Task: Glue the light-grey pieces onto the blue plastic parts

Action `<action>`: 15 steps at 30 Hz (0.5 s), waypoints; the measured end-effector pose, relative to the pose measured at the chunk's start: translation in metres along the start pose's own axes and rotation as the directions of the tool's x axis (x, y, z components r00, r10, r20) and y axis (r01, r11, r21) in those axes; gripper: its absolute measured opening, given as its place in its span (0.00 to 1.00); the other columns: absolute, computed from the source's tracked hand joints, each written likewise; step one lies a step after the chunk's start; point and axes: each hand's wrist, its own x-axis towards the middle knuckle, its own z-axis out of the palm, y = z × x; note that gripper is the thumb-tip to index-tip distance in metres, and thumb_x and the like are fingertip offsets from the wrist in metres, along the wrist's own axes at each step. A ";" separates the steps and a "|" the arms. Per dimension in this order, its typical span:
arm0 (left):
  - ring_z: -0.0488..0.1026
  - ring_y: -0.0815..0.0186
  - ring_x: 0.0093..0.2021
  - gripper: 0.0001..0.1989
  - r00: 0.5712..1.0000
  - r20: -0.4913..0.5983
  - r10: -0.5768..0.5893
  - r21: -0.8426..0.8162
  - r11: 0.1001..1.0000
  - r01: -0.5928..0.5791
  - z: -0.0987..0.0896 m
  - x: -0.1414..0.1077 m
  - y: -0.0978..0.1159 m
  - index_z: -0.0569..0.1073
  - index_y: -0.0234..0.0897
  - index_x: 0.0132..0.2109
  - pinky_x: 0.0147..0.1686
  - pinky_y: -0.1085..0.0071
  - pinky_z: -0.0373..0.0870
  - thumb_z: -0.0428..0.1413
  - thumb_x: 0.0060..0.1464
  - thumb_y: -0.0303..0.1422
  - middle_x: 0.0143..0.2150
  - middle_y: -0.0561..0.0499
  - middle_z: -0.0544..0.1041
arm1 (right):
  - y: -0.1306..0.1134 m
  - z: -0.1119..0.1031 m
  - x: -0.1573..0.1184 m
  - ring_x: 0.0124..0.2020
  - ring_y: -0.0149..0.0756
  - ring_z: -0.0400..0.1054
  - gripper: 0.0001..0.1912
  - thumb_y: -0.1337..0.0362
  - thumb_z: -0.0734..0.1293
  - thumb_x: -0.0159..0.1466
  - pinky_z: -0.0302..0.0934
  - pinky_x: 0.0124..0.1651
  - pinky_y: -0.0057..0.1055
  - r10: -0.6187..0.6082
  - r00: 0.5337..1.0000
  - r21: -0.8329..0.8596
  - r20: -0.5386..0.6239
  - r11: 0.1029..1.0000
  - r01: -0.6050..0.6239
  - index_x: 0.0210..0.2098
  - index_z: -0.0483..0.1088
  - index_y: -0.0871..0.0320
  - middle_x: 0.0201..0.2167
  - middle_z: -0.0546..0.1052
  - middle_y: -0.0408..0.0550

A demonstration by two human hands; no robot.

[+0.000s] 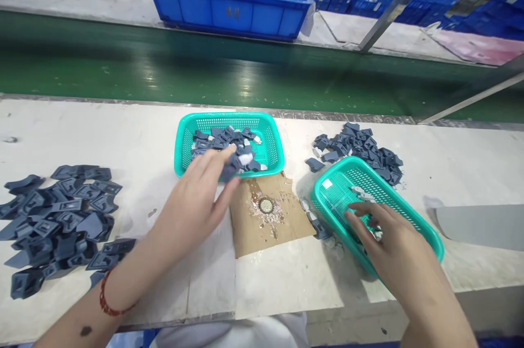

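My left hand point(200, 189) is closed on a dark grey-blue plastic piece point(231, 169) with a white part at its end. It is above the front rim of a green basket point(178, 143), which contains several similar grey pieces point(219, 137) and white ones. My right hand point(391, 244) reaches into a second, tilted green basket point(421, 230). Its thumb and index fingertips are close together; anything between them is too small to make out. Small white parts point(362, 193) lie in that basket just beyond the fingers.
Grey pieces are heaped at the left point(61, 217) and behind the right basket point(364, 146). A wet brown cardboard sheet point(249, 228) with a round metal piece point(266, 205) lies between the baskets. Beyond a green belt point(196, 75) stands a blue crate point(229, 9). A metal post point(393, 12) rises at right.
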 end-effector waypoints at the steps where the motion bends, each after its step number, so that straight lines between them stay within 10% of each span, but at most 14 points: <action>1: 0.69 0.47 0.64 0.26 1.000 -0.011 0.001 0.059 0.998 0.000 -0.001 0.004 -0.006 0.60 0.29 0.69 0.61 0.48 0.68 0.47 0.70 0.36 0.61 0.35 0.73 | 0.013 0.002 0.002 0.40 0.57 0.75 0.20 0.45 0.62 0.65 0.63 0.34 0.42 0.070 0.996 -0.052 0.058 0.996 -0.067 0.40 0.75 0.53 0.40 0.81 0.56; 6: 0.52 0.46 0.75 0.24 0.998 0.003 -0.057 0.180 0.982 0.056 -0.015 -0.001 -0.033 0.65 0.34 0.66 0.70 0.46 0.57 0.48 0.69 0.41 0.71 0.38 0.64 | 0.037 0.013 0.008 0.35 0.58 0.77 0.21 0.50 0.61 0.60 0.65 0.34 0.45 0.220 0.953 -0.103 0.209 0.974 -0.202 0.40 0.78 0.54 0.34 0.84 0.56; 15: 0.58 0.32 0.70 0.32 0.881 -0.188 -0.434 0.502 0.728 0.466 -0.066 -0.077 -0.099 0.71 0.25 0.61 0.67 0.39 0.55 0.45 0.65 0.49 0.69 0.25 0.63 | 0.043 0.007 0.007 0.25 0.58 0.77 0.16 0.48 0.67 0.52 0.65 0.22 0.44 0.109 0.988 0.020 0.105 0.994 -0.112 0.27 0.80 0.52 0.26 0.83 0.54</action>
